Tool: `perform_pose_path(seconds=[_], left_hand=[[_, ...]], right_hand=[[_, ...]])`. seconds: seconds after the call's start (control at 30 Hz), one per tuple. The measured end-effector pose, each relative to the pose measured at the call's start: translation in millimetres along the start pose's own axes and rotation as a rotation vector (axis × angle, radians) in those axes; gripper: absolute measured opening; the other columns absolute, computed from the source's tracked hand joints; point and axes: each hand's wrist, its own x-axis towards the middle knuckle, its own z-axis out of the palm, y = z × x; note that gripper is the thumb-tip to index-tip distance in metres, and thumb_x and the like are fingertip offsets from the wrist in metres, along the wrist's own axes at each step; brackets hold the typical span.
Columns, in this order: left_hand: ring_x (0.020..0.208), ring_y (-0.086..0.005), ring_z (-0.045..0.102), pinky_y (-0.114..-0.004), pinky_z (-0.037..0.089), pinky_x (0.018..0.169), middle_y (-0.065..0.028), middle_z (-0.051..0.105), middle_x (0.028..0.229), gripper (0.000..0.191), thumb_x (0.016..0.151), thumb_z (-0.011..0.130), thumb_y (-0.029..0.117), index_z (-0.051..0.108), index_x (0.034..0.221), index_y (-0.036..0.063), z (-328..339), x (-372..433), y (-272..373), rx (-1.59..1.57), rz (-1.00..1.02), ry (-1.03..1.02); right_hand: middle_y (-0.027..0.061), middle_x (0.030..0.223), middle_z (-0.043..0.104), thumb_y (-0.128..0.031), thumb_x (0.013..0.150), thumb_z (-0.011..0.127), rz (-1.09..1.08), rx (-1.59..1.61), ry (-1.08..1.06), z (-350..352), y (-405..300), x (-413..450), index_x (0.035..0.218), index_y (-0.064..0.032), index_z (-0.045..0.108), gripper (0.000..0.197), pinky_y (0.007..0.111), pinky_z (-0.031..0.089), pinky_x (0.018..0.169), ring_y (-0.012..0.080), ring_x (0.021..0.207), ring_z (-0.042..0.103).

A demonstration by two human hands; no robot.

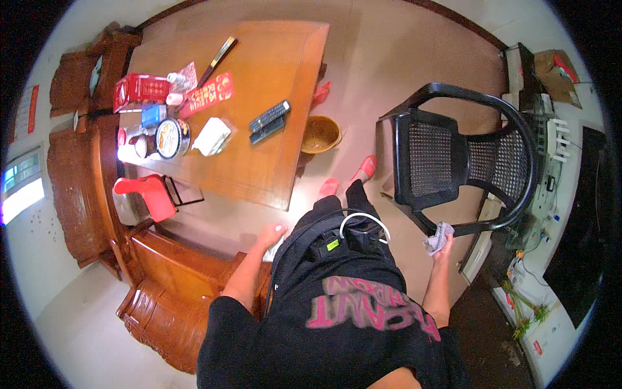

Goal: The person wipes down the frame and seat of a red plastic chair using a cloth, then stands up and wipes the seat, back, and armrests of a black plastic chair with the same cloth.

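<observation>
My right hand (442,249) grips a crumpled grey cloth (438,237) close to the armrest of a black plastic armchair (432,158) with a woven-pattern seat. Hanging low on the other side, my left hand (271,236) is near a wooden bench and the near end of a wooden table (252,180). Just under it shows a small white item (273,250); whether the fingers hold it is hidden. On the table lie two dark remote controls (268,120), a white tissue pack (213,137) and a round tub (172,138).
A red box (141,90), a red printed paper (208,95) and a folding fan (218,58) lie further along the table. Beside the table stands a brown basket (320,134). A red folding stool (153,194) is at left, near the carved wooden bench (165,316). A TV cabinet (559,330) lines the right.
</observation>
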Motion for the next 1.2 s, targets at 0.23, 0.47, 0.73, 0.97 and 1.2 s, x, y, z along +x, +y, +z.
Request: perform_pose_path(seconds=[0.23,0.47,0.73,0.97,1.2], left_hand=[[0.08,-0.0281,0.065,-0.039,0.049,0.071,-0.0163,0.068,0.085,0.037,0.086,0.059,0.04,0.066,0.095,0.0045,-42,-21,-79,-0.241,0.12,0.115],[0.08,-0.0276,0.064,-0.037,0.049,0.073,-0.0173,0.066,0.084,0.035,0.082,0.061,0.035,0.067,0.089,0.0008,-30,-78,-231,-0.15,0.03,0.083],[0.088,-0.0333,0.065,-0.04,0.049,0.078,-0.0195,0.067,0.091,0.037,0.084,0.06,0.041,0.067,0.1,0.0088,-39,-97,-342,0.21,0.148,0.036],[0.069,-0.0231,0.065,-0.036,0.05,0.067,-0.0115,0.066,0.071,0.035,0.085,0.062,0.039,0.066,0.092,0.0054,-136,-73,-322,0.295,0.243,-0.018],[0.068,-0.0165,0.064,-0.032,0.049,0.063,-0.0091,0.066,0.073,0.033,0.089,0.06,0.035,0.065,0.094,0.0027,-242,-18,-347,0.386,0.365,-0.115]], right_hand=[[0.0033,0.111,0.063,-0.033,0.081,0.053,0.12,0.002,-0.215,-7,75,-100,0.121,-0.0153,0.058,0.044,0.049,0.055,0.067,0.0271,0.089,0.062],[0.0073,0.105,0.063,-0.032,0.078,0.058,0.169,0.162,-0.204,-17,201,-152,0.117,-0.0111,0.057,0.045,0.049,0.057,0.065,0.03,0.087,0.063],[0.0114,0.11,0.054,-0.017,0.079,0.06,-0.168,0.023,0.217,-60,315,-267,0.127,-0.0066,0.037,0.054,0.041,0.054,0.076,0.0258,0.091,0.059],[0.0188,0.148,0.027,-0.026,0.081,0.071,-0.069,-0.262,0.53,-124,463,-355,0.151,-0.0088,-0.004,0.103,0.04,0.043,0.097,0.0295,0.126,0.044],[0.0205,0.137,0.04,-0.03,0.076,0.074,-0.403,-0.38,0.609,-135,623,-419,0.147,-0.0013,0.013,0.098,0.038,0.041,0.099,0.0293,0.122,0.046]])
